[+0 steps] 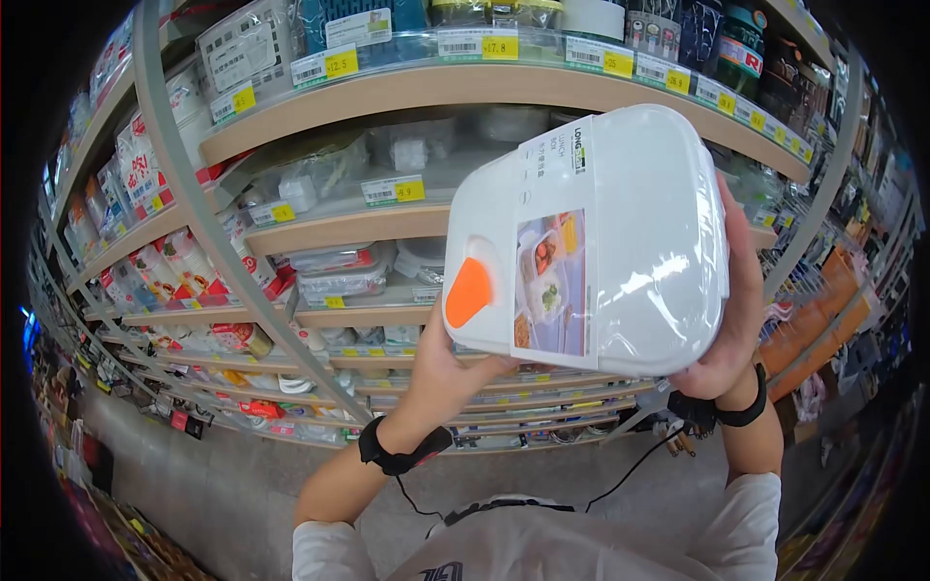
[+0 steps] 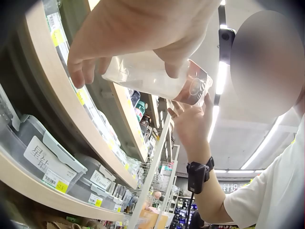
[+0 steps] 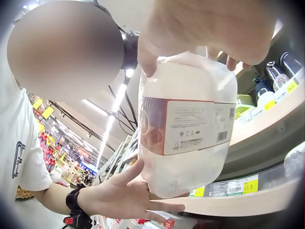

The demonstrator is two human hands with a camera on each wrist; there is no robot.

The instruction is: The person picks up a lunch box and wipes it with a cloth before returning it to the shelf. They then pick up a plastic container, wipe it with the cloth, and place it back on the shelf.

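Note:
A white plastic lunch box (image 1: 659,261) with an orange tab (image 1: 469,293) and a printed paper sleeve (image 1: 550,281) is held up, tilted, before the shelves. My left hand (image 1: 448,378) holds its lower left corner, thumb along the near edge and fingers partly hidden behind it. On the opposite side my right hand (image 1: 741,310) grips the right edge, its palm against the wall and most fingers out of sight. The underside of the lunch box (image 3: 190,83) shows translucent in the right wrist view, with a barcode label (image 3: 195,126) on the sleeve.
Store shelves (image 1: 465,87) with wood-coloured edges and yellow price tags (image 1: 341,61) stand right behind the box. A grey upright post (image 1: 228,247) rises at the left. Lidded grey containers (image 2: 47,155) sit on a shelf. Grey floor (image 1: 242,494) lies below.

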